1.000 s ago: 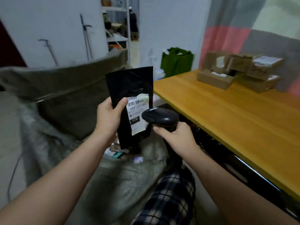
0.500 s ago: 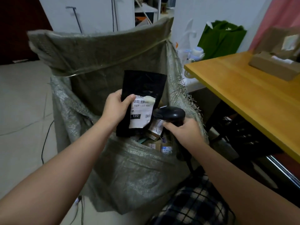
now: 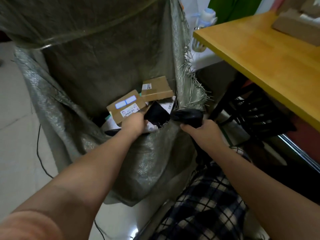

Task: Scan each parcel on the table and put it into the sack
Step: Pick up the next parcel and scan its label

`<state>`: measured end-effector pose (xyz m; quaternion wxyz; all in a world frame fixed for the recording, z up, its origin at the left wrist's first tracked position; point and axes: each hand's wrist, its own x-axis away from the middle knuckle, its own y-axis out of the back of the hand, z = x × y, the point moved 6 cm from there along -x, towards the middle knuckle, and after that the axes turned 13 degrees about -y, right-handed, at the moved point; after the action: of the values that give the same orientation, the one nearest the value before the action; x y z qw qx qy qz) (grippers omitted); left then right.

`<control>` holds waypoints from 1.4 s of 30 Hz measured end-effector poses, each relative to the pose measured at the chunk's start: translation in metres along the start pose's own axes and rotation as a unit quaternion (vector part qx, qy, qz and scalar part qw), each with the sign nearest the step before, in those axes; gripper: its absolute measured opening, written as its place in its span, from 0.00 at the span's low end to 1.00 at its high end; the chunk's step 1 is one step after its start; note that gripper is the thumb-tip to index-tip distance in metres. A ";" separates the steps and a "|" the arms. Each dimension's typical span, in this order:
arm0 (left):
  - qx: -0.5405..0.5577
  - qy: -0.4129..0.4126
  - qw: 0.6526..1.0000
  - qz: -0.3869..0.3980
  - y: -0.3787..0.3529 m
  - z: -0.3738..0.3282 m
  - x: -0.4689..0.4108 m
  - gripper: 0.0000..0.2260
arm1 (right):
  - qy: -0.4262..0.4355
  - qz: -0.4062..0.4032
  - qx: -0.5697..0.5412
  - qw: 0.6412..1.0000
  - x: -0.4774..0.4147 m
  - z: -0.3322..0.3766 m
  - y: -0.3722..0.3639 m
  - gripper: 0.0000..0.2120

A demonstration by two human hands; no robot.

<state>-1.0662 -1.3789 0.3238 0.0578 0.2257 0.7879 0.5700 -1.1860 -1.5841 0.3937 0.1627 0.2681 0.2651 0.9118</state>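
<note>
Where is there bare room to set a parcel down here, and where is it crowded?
Bare: the table top from its near corner to the cardboard boxes. Crowded: the sack bottom, where parcels pile under the left hand and black pouch, scanner alongside.

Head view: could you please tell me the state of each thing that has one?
Sack, mouth open, holding parcels.
Black pouch parcel, inside sack mouth, at left hand; grip hidden.
Barcode scanner, gripped by right hand.
Cardboard boxes, lying in sack.
Table, bearing a cardboard parcel.
</note>
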 end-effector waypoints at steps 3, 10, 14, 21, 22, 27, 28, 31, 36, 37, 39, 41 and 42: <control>0.009 -0.035 0.986 -0.164 0.038 -0.013 0.006 0.13 | 0.001 0.000 -0.011 1.000 0.003 -0.002 0.003 0.13; 0.033 -0.076 0.978 -0.191 0.082 -0.011 -0.006 0.10 | 0.082 -0.004 -0.041 0.996 -0.001 0.014 0.007 0.12; -0.016 -0.033 0.996 -0.082 0.052 0.016 0.004 0.13 | 0.149 0.104 0.083 0.980 -0.016 0.030 -0.027 0.27; -0.078 -0.024 0.987 -0.140 0.077 0.034 0.038 0.12 | 0.085 0.120 0.278 0.949 -0.022 0.007 -0.046 0.11; -0.058 -0.037 0.984 -0.164 0.082 0.030 0.039 0.12 | 0.077 0.150 0.206 0.964 -0.017 0.001 -0.040 0.08; 0.028 -0.078 0.979 -0.184 0.086 0.003 0.034 0.12 | 0.050 0.266 0.045 0.962 0.027 -0.027 -0.002 0.10; 0.021 -0.071 0.984 -0.159 0.081 -0.001 0.034 0.12 | 0.051 0.252 0.039 0.966 0.030 -0.032 0.005 0.10; -0.020 -0.067 0.992 -0.108 0.073 -0.012 0.039 0.13 | 0.081 0.195 -0.033 0.977 0.043 -0.031 0.025 0.14; -0.020 -0.104 0.982 -0.155 0.102 -0.039 0.051 0.09 | 0.061 0.085 -0.248 0.963 0.060 -0.034 0.044 0.09; -0.015 -0.107 0.983 -0.149 0.103 -0.043 0.050 0.10 | 0.039 0.066 -0.305 0.949 0.064 -0.038 0.047 0.07; -0.023 -0.099 0.990 -0.099 0.092 -0.046 0.043 0.13 | -0.012 0.025 -0.396 0.918 0.069 -0.048 0.053 0.04; -0.046 -0.074 0.995 -0.040 0.069 -0.042 0.036 0.14 | -0.037 -0.002 -0.404 0.914 0.070 -0.053 0.059 0.03; -0.059 -0.066 0.996 -0.029 0.061 -0.041 0.034 0.14 | -0.039 -0.011 -0.380 0.924 0.068 -0.052 0.061 0.02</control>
<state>-1.0936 -1.3850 0.3999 0.1392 0.2359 0.7535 0.5977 -1.2797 -1.6240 0.4190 0.2725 0.2184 -0.1051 0.9311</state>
